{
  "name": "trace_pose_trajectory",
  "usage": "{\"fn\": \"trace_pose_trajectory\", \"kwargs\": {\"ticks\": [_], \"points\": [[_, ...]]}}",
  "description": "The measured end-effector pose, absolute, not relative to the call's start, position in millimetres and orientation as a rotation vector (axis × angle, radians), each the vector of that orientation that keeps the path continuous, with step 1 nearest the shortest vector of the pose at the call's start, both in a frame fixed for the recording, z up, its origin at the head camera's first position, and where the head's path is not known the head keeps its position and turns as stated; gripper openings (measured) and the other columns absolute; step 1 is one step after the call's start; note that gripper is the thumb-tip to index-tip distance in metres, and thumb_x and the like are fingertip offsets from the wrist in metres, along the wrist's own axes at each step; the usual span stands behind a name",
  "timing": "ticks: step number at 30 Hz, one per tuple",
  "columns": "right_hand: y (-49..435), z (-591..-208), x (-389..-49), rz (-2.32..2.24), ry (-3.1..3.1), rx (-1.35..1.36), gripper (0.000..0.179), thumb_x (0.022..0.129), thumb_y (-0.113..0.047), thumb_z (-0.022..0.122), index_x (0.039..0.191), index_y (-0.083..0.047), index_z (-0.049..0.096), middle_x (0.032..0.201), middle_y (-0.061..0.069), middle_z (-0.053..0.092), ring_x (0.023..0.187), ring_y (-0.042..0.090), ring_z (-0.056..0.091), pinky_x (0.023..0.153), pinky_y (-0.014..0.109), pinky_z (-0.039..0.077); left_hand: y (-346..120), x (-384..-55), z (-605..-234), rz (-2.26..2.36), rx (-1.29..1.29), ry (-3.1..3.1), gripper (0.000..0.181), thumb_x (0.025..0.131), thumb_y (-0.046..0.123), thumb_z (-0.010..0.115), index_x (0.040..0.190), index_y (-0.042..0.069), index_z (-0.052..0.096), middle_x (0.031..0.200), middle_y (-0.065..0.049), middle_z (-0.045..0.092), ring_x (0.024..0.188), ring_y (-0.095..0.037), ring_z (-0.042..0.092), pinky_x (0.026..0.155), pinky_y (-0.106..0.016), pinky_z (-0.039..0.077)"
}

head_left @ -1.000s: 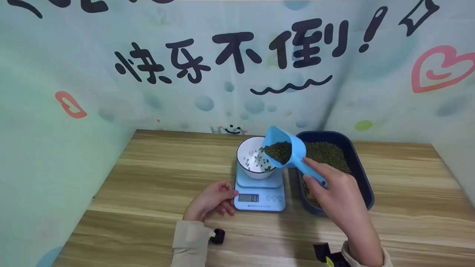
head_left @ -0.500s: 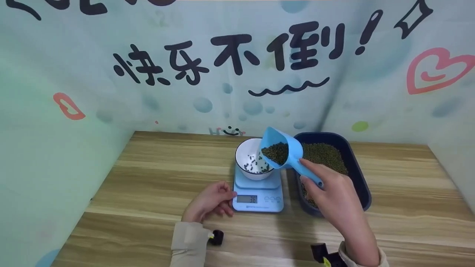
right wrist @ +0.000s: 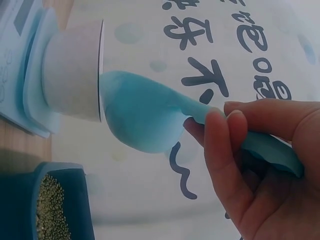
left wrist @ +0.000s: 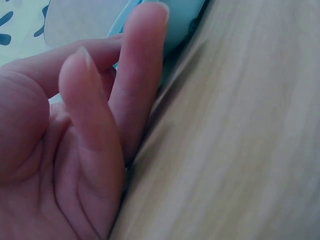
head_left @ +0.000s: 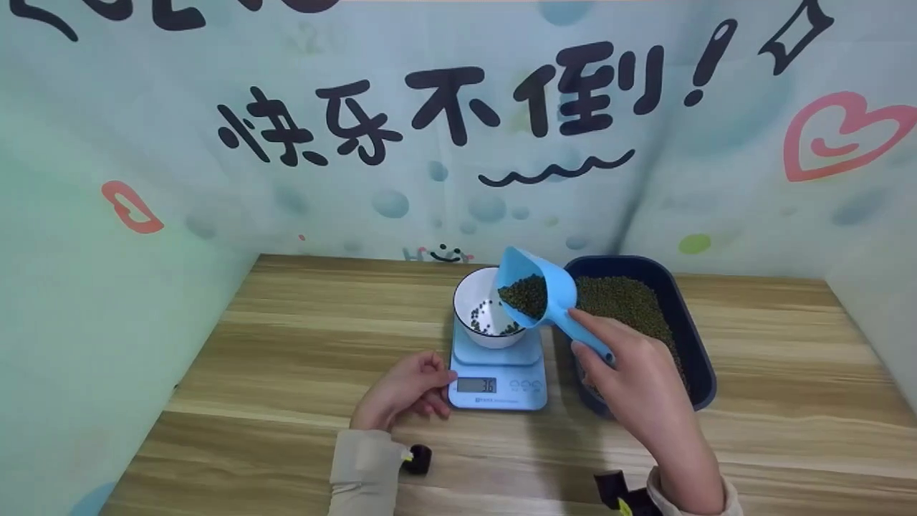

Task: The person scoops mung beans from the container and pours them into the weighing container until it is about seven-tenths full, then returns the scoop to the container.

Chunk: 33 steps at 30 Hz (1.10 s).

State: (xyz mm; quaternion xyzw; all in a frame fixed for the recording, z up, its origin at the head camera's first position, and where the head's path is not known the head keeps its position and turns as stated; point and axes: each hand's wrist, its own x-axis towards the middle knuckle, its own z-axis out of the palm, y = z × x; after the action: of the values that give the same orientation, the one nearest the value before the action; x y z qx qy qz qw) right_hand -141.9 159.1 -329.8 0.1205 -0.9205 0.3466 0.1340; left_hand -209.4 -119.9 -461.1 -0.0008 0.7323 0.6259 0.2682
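My right hand [head_left: 637, 373] grips the handle of a blue scoop [head_left: 559, 297], also seen from behind as a scoop [right wrist: 145, 112] in the right wrist view. Small dark green beans [head_left: 524, 295] fill its tilted mouth over the right rim of a white bowl [head_left: 476, 290]. Some beans lie scattered on the bowl's bottom. Under the bowl is a blue kitchen scale [head_left: 499, 394], its display reading about 36, decimal point unclear. With relaxed fingers, my left hand [head_left: 408, 387] touches the scale's left edge; in the left wrist view the hand [left wrist: 95, 125] holds nothing.
A dark blue tub [head_left: 706, 365] of the same beans stands right of the scale, partly behind my right hand. Behind the wooden table [head_left: 301, 337] hangs a printed backdrop [head_left: 358, 208]. Black devices sit at both wrists.
The scoop and right hand have shifted slightly left over the bowl. A few more beans lie in the bowl, and the display has gone from about 03 to 36. The left hand stays put.
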Motion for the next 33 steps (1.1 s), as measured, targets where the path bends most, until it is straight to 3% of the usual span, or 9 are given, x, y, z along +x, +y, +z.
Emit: {"fn": "trace_pose_trajectory", "kwargs": {"ticks": [19,26,33], "points": [[155.5,-333.4,-143.8,0.975,-2.657,0.363,0.036,0.084,-0.012,0.063,0.119,-0.018,0.057,0.093,-0.005,0.061,0.053,0.0,0.051,0.051,0.024,0.043,-119.9,-209.3,-461.6,1.684,0.006,1.981,0.026,0.084,0.028,0.062,0.089,0.006,0.048,0.074,-0.012,0.061,0.061,-0.024,0.064,0.044,-0.023,0.045],[155.5,-335.2,-143.9,0.925,-2.632,0.391,0.038,0.083,-0.011,0.064,0.12,-0.018,0.057,0.11,-0.001,0.061,0.055,-0.002,0.052,0.058,0.027,0.043,-120.4,-209.3,-461.2,1.676,0.034,2.011,0.026,0.084,0.027,0.062,0.088,0.005,0.048,0.071,-0.011,0.06,0.06,-0.025,0.064,0.044,-0.024,0.045],[154.8,-334.4,-144.0,0.931,-2.634,0.391,0.038,0.083,-0.011,0.064,0.12,-0.019,0.057,0.11,-0.001,0.061,0.058,-0.001,0.053,0.056,0.026,0.043,-120.8,-208.9,-461.3,1.681,0.033,2.007,0.026,0.084,0.027,0.062,0.089,0.005,0.048,0.072,-0.011,0.061,0.06,-0.025,0.064,0.043,-0.024,0.045]]}}
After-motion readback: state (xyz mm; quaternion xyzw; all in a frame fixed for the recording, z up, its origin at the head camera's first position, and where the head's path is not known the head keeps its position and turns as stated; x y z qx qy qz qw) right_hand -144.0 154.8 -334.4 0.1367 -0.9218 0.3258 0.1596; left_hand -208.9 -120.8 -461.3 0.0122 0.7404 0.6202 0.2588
